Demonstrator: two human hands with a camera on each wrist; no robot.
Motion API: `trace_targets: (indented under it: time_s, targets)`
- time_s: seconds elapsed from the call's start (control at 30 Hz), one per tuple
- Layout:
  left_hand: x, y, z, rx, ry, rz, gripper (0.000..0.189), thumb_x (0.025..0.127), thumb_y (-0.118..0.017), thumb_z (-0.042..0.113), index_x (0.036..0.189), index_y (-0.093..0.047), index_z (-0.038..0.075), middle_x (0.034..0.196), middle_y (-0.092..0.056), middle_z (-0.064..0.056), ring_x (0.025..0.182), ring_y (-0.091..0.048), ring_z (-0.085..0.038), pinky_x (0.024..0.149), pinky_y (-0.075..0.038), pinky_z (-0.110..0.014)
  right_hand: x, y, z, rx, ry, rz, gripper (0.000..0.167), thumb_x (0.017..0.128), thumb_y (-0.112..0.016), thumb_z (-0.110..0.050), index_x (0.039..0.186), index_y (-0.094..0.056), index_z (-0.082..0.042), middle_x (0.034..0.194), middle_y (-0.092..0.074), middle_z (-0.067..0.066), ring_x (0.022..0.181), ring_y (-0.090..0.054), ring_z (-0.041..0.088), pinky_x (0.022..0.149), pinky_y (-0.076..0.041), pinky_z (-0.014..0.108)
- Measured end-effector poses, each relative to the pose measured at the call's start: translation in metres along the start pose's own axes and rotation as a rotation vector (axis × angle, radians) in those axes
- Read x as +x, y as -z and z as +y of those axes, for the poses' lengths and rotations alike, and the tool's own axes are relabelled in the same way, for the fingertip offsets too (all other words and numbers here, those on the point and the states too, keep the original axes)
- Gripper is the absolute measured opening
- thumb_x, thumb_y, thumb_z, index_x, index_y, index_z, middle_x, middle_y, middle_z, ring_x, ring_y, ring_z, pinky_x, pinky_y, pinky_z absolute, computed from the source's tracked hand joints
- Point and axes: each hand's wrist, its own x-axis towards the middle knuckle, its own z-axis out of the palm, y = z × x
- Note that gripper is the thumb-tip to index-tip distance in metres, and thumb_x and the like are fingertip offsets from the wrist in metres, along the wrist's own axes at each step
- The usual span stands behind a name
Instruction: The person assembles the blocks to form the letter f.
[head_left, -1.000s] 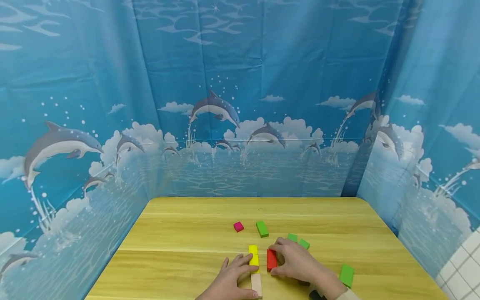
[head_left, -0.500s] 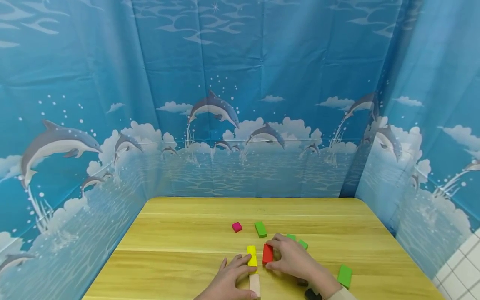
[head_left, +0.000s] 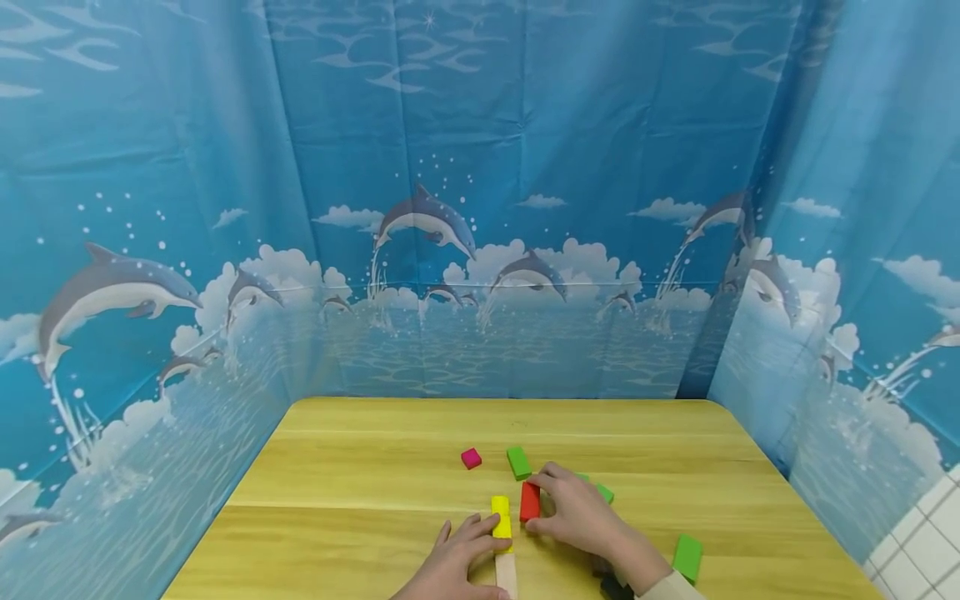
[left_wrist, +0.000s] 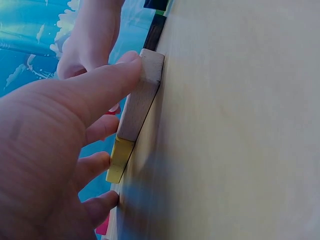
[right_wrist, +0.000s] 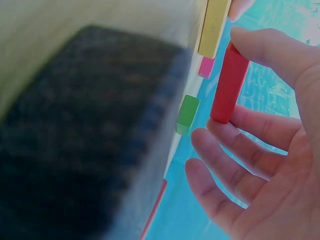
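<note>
My right hand (head_left: 585, 517) pinches a red rectangular block (head_left: 529, 502) by its two ends, thumb at one and fingertips at the other. In the right wrist view that red block (right_wrist: 229, 85) appears raised off the table. To its left, yellow blocks (head_left: 500, 505) and a plain wooden block (head_left: 506, 573) lie end to end in a line. My left hand (head_left: 457, 567) rests on this line, fingers spread over the yellow part. In the left wrist view its thumb touches the wooden block (left_wrist: 140, 102) near one end, and the fingers partly hide the yellow block (left_wrist: 119, 159).
Beyond the hands lie a magenta block (head_left: 471, 458) and a green block (head_left: 518, 463). More green blocks (head_left: 605, 492) are partly hidden behind my right hand, and another green block (head_left: 687, 557) sits to the right. Black blocks (head_left: 615, 588) lie below my right forearm. A dolphin-print curtain (head_left: 480, 350) surrounds the table.
The right hand has carried the red block slightly left and away from me, closer to the yellow blocks. My left hand has stayed on the line; the view has shifted a little.
</note>
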Motion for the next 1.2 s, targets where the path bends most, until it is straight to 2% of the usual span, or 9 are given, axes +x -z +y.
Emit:
trace_targets:
  time_s: [0.23, 0.6, 0.87, 1.07, 1.2]
  targets:
    - [-0.001, 0.000, 0.000, 0.032, -0.035, 0.013, 0.060, 0.088, -0.072, 0.053, 0.142, -0.058, 0.031, 0.159, -0.038, -0.003, 0.145, -0.030, -0.043, 0.101, -0.017, -0.081, 0.011, -0.001, -0.002, -0.007, 0.004, 0.027, 0.061, 0.081, -0.082, -0.048, 0.131, -0.067, -0.015, 0.111, -0.059, -0.008, 0.080, -0.055, 0.006, 0.064, -0.048, 0.027]
    - [-0.001, 0.001, 0.000, 0.027, -0.042, 0.009, 0.059, 0.089, -0.072, 0.051, 0.143, -0.058, 0.031, 0.159, -0.038, -0.003, 0.145, -0.030, -0.044, 0.100, -0.016, -0.081, 0.031, 0.006, -0.010, -0.022, 0.035, 0.038, 0.062, 0.082, -0.083, -0.044, 0.133, -0.066, -0.012, 0.108, -0.058, -0.006, 0.074, -0.049, 0.005, 0.062, -0.045, 0.025]
    - [-0.002, 0.000, 0.000, 0.018, -0.041, 0.017, 0.059, 0.089, -0.073, 0.050, 0.143, -0.059, 0.030, 0.159, -0.039, -0.003, 0.144, -0.030, -0.044, 0.101, -0.017, -0.081, 0.045, 0.006, -0.018, 0.005, 0.049, 0.003, 0.060, 0.082, -0.084, -0.042, 0.131, -0.067, -0.013, 0.110, -0.061, -0.005, 0.079, -0.051, 0.006, 0.066, -0.047, 0.027]
    - [-0.003, 0.001, 0.001, -0.027, -0.010, -0.005, 0.060, 0.089, -0.072, 0.052, 0.143, -0.058, 0.032, 0.160, -0.037, -0.001, 0.147, -0.027, -0.042, 0.104, -0.012, -0.079, 0.055, -0.001, -0.016, -0.009, 0.022, -0.026, 0.060, 0.082, -0.084, -0.042, 0.131, -0.067, -0.013, 0.113, -0.061, -0.004, 0.086, -0.055, 0.009, 0.074, -0.051, 0.032]
    - [-0.003, 0.001, 0.003, -0.013, -0.017, -0.010, 0.060, 0.088, -0.072, 0.054, 0.143, -0.058, 0.033, 0.159, -0.038, 0.000, 0.147, -0.028, -0.041, 0.104, -0.012, -0.079, 0.060, -0.007, -0.012, 0.000, -0.002, -0.058, 0.060, 0.081, -0.085, -0.042, 0.130, -0.068, -0.014, 0.112, -0.061, -0.003, 0.087, -0.055, 0.010, 0.076, -0.051, 0.033]
